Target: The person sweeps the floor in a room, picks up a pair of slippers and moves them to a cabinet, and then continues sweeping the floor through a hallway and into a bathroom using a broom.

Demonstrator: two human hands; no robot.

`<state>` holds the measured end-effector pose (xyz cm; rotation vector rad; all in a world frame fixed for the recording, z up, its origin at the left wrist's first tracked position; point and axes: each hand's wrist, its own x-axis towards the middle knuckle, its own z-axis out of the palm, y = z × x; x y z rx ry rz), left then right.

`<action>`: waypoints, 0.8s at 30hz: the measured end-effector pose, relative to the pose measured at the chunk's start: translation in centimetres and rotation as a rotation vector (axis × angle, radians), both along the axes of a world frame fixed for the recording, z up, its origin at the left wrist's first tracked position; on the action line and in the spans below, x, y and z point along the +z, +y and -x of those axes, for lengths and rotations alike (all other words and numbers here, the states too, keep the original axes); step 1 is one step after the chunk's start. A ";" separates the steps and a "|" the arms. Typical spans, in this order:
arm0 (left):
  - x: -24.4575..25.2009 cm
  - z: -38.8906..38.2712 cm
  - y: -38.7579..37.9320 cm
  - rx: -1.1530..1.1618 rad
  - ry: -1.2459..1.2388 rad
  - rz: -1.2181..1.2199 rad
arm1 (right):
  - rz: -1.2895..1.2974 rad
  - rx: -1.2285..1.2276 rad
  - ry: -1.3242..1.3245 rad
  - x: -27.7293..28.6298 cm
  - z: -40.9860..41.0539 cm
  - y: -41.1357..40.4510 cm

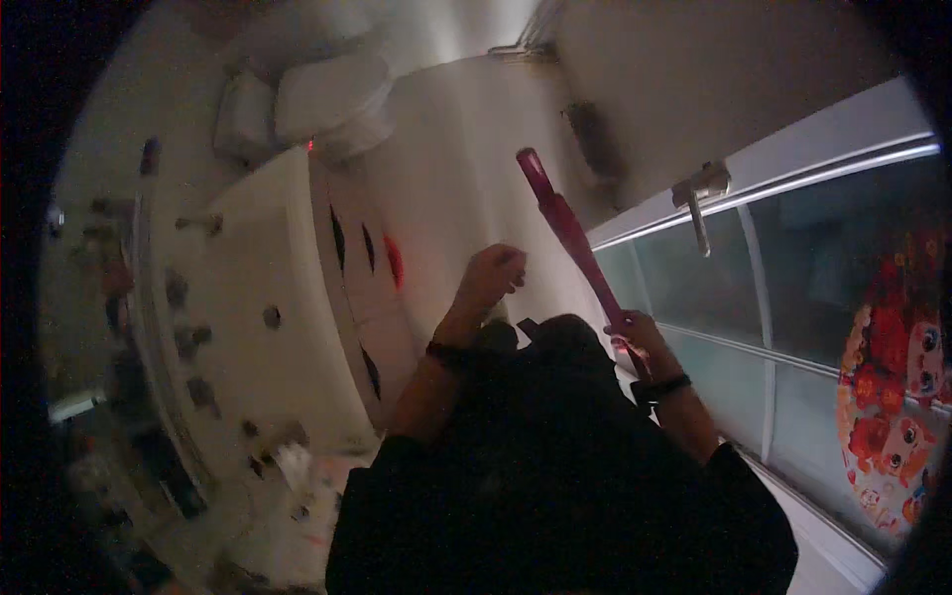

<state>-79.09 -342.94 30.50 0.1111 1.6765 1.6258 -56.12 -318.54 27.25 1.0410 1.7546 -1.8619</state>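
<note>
My right hand point(643, 338) grips the lower end of a long dark-pink tubular tool point(573, 234), whose exact kind the dim light does not settle. The tool slants up and to the left over the pale floor point(476, 171), its narrower far end pointing away from me. My left hand point(493, 277) hovers to the left of it, fingers curled in, with nothing visible in them. Dark bands circle both wrists. Beneath my arms, my dark clothing hides part of the floor.
On the left runs a washbasin counter point(245, 297) above drawers point(383, 342) with dark handle slots. Beyond it stands a white toilet point(335, 97). To the right is a glass-panelled door point(684, 275) with a lever handle point(699, 208) and a colourful cartoon sticker point(889, 416).
</note>
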 end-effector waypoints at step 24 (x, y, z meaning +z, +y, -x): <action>-3.0 37.2 2.4 0.107 -0.073 0.275 | -0.061 -0.392 -0.194 -14.4 30.3 12.5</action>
